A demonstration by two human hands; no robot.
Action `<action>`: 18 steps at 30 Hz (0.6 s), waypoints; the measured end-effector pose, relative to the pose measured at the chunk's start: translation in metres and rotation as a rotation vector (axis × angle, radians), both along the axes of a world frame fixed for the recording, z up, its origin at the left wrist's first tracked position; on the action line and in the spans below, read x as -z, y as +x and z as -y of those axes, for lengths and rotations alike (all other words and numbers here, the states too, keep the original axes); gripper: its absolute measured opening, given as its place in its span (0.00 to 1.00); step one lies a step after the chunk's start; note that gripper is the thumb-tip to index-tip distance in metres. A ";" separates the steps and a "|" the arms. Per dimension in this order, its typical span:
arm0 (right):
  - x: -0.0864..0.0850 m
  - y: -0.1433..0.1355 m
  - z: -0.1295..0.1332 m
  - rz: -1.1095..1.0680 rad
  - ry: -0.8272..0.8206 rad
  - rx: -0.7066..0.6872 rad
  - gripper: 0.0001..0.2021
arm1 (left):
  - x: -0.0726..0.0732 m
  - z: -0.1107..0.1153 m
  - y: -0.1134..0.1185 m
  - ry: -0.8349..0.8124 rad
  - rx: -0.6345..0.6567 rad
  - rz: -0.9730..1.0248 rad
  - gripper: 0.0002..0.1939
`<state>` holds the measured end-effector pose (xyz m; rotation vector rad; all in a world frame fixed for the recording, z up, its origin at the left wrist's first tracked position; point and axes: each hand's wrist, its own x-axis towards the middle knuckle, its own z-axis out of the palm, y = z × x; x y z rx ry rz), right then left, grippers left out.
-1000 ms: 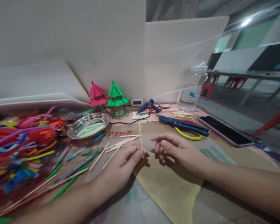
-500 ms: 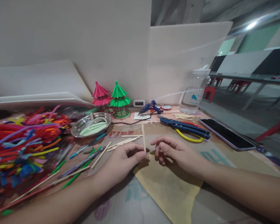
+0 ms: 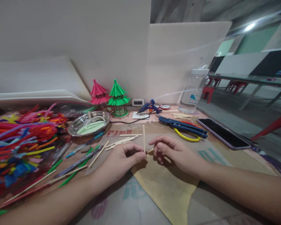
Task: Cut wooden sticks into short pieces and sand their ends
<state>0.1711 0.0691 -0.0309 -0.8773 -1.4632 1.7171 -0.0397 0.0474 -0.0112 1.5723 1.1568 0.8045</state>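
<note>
A thin wooden stick stands nearly upright, pinched between the thumb and fingers of my left hand. My right hand is just to the right of it, index finger stretched toward the stick and the other fingers loosely curled; I see nothing held in it. Beneath both hands lies a tan sheet, its point toward me. Several loose wooden sticks rest beyond my left hand.
Left are bundled pipe cleaners and a metal bowl. Behind stand red and green pavilion models, a glue gun and a water bottle. Yellow-handled pliers and a phone lie right.
The view has shifted slightly, so the tabletop things sit a little further left. My left hand still holds the stick upright, and my right hand stays beside it in nearly the same pose.
</note>
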 end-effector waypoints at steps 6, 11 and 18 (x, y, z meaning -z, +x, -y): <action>-0.009 0.006 -0.007 0.072 0.168 0.054 0.20 | -0.002 0.001 -0.002 0.084 0.039 -0.047 0.13; -0.033 0.012 -0.013 0.234 0.365 0.124 0.14 | 0.001 0.002 -0.003 0.140 0.052 -0.114 0.14; -0.039 -0.019 -0.017 0.225 0.326 -0.009 0.08 | -0.006 0.002 -0.006 0.348 0.079 -0.298 0.12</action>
